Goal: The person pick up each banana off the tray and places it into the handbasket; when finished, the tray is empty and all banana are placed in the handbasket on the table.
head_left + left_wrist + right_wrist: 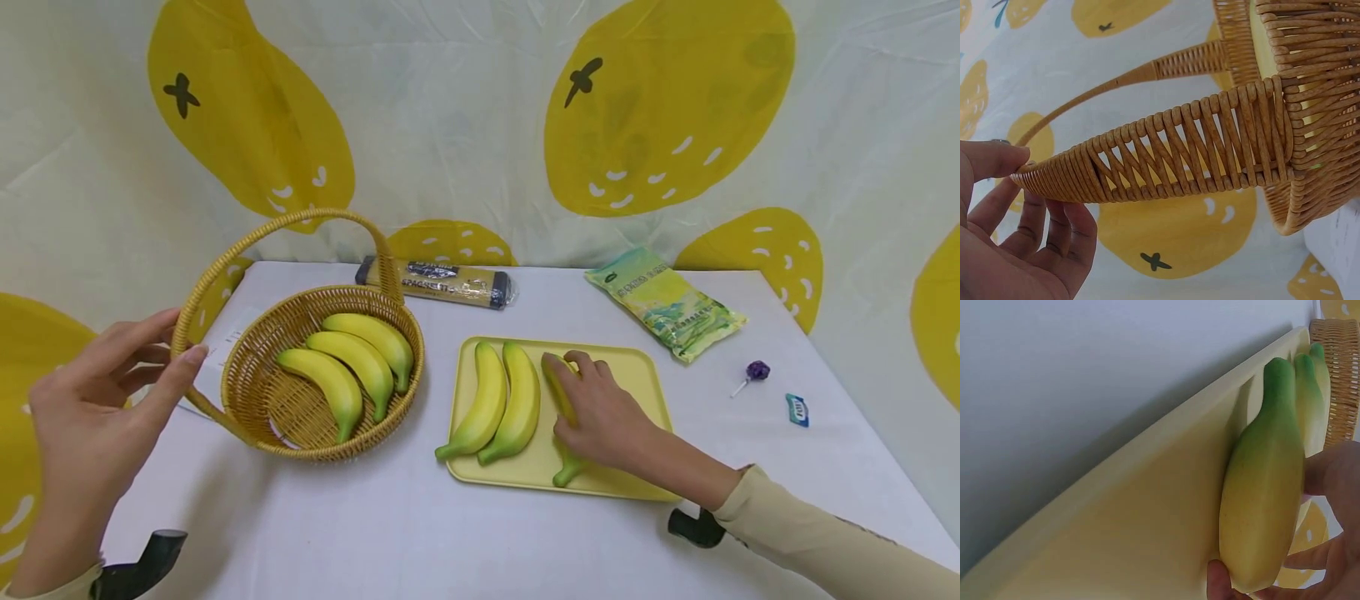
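Note:
My left hand pinches the handle of a wicker basket between thumb and fingers; the left wrist view shows the woven handle close up. Three bananas lie side by side inside the basket. On the yellow tray, my right hand grips the rightmost banana, thumb on one side and fingers on the other. In the head view the hand covers that banana's middle. Two more bananas lie to its left on the tray, their green stems over the near rim.
Behind the basket lies a pack of spaghetti. A green and yellow bag rests behind the tray at the right. Further right are a purple lollipop and a small blue-and-white packet. A patterned cloth hangs behind the table.

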The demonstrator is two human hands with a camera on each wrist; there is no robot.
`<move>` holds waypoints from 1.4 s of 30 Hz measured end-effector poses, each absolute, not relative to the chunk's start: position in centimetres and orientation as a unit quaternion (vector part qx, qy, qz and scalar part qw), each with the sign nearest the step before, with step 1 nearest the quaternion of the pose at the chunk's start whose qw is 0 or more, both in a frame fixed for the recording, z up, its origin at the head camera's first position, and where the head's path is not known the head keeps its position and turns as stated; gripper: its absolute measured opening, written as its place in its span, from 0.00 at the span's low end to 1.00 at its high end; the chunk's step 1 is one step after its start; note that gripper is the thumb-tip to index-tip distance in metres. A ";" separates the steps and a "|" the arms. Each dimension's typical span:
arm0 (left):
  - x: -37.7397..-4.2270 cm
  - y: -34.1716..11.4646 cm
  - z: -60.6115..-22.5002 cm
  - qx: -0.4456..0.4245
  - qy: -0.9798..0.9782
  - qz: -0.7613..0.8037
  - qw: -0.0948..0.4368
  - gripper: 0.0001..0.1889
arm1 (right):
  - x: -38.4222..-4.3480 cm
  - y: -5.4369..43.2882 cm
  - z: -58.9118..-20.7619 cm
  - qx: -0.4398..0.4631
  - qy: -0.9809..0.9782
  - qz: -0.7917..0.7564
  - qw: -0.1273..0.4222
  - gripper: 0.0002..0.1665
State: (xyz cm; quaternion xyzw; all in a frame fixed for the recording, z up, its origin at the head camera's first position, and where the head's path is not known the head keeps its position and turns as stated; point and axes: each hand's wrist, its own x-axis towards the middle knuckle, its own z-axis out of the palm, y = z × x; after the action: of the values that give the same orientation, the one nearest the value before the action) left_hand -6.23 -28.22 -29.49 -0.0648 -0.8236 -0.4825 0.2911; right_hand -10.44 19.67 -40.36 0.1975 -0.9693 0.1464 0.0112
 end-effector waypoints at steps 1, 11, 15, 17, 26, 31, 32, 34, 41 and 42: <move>-6.2 -28.2 -29.5 -0.064 -0.826 -0.478 0.291 0.25 | -10.5 19.8 -40.4 0.198 -0.969 0.146 0.014 0.47; -6.0 -28.1 -29.3 -0.051 -0.818 -0.499 0.282 0.25 | -11.4 20.9 -40.6 0.189 -0.971 0.145 0.014 0.43; -6.0 -28.1 -29.4 -0.051 -0.816 -0.503 0.281 0.25 | -11.6 21.2 -40.8 0.190 -0.970 0.149 0.019 0.42; -6.1 -28.1 -29.4 -0.052 -0.818 -0.498 0.282 0.25 | -11.6 21.3 -41.0 0.192 -0.969 0.152 0.023 0.42; -6.1 -28.0 -29.3 -0.055 -0.821 -0.492 0.284 0.25 | -11.8 21.6 -41.4 0.200 -0.967 0.153 0.036 0.42; -6.1 -28.1 -29.3 -0.055 -0.824 -0.488 0.284 0.25 | -12.0 21.7 -41.1 0.196 -0.968 0.153 0.035 0.43; -6.2 -28.1 -29.3 -0.055 -0.823 -0.490 0.283 0.25 | -12.1 21.8 -41.0 0.195 -0.968 0.153 0.036 0.43; -6.2 -28.1 -29.3 -0.055 -0.817 -0.500 0.281 0.25 | -12.2 21.8 -40.8 0.197 -0.967 0.155 0.041 0.43; -6.2 -28.0 -29.2 -0.058 -0.811 -0.511 0.279 0.25 | -12.5 21.5 -39.8 0.218 -0.961 0.159 0.061 0.43; -6.2 -28.0 -29.2 -0.060 -0.812 -0.508 0.281 0.24 | -12.6 21.4 -39.6 0.220 -0.960 0.159 0.062 0.43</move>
State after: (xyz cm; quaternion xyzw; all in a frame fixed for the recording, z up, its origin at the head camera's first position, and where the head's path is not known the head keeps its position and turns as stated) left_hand -6.20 -28.01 -29.23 -0.0599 -0.8120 -0.5079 0.2813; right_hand -12.57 21.44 -39.61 0.2200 -0.9605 0.1589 0.0621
